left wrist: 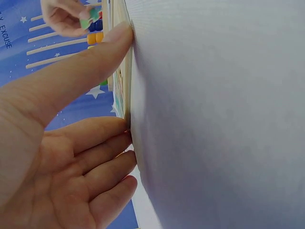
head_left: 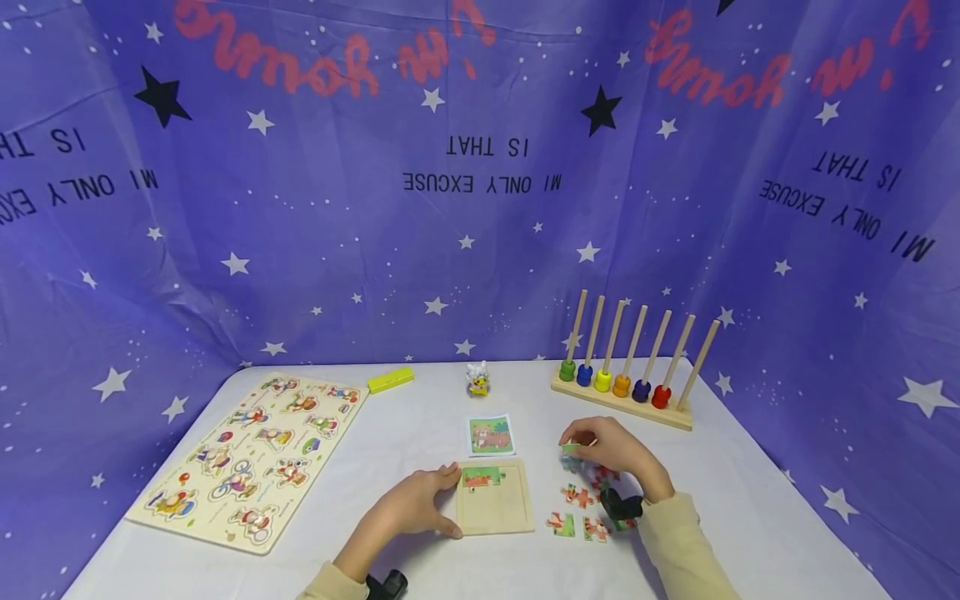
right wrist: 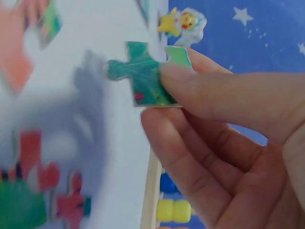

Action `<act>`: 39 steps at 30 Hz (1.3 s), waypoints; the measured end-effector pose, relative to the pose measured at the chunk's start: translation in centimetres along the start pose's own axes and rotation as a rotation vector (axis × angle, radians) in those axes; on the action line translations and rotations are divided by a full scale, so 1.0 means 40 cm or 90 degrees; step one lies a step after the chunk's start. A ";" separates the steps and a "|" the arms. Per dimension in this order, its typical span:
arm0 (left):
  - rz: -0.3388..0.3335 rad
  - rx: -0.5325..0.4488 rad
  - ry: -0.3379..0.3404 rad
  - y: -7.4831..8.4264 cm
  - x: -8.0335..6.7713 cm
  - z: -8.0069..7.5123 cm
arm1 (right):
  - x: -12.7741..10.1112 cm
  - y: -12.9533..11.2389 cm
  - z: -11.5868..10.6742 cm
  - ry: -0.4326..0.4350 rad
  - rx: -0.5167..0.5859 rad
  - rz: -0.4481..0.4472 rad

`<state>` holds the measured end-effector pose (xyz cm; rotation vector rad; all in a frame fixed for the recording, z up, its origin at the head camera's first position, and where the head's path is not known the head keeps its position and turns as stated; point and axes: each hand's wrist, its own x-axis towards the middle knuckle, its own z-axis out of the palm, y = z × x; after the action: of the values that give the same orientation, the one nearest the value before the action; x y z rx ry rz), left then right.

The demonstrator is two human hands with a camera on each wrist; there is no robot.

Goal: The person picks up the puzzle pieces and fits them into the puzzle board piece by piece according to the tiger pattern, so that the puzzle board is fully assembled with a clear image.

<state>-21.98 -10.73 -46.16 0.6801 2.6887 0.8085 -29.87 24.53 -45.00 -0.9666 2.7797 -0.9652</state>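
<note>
Right hand (head_left: 615, 444) pinched the green puzzle piece (right wrist: 145, 76) above the tabletop (head_left: 420, 425), while through the cameras I saw the left hand (head_left: 414, 503), thumb and fingers apart, touch the wooden tray (head_left: 495, 510), probably for steadying it.

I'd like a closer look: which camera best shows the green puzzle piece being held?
The right wrist view: the green puzzle piece is largest there, though the right hand partly covers it. The head and left wrist views show it only small.
</note>
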 end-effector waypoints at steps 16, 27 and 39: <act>0.020 0.014 0.016 -0.010 0.001 0.007 | 0.057 -0.090 0.082 0.095 0.053 -0.037; 0.014 0.026 0.014 -0.007 0.001 0.006 | 0.068 -0.109 0.131 0.066 0.052 -0.036; 0.021 0.015 0.011 -0.006 0.001 0.003 | 0.072 -0.115 0.163 0.053 0.072 -0.049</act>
<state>-22.06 -10.82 -46.40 0.7269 2.7141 0.7956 -28.13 16.50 -47.16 -1.0474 2.7359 -1.1860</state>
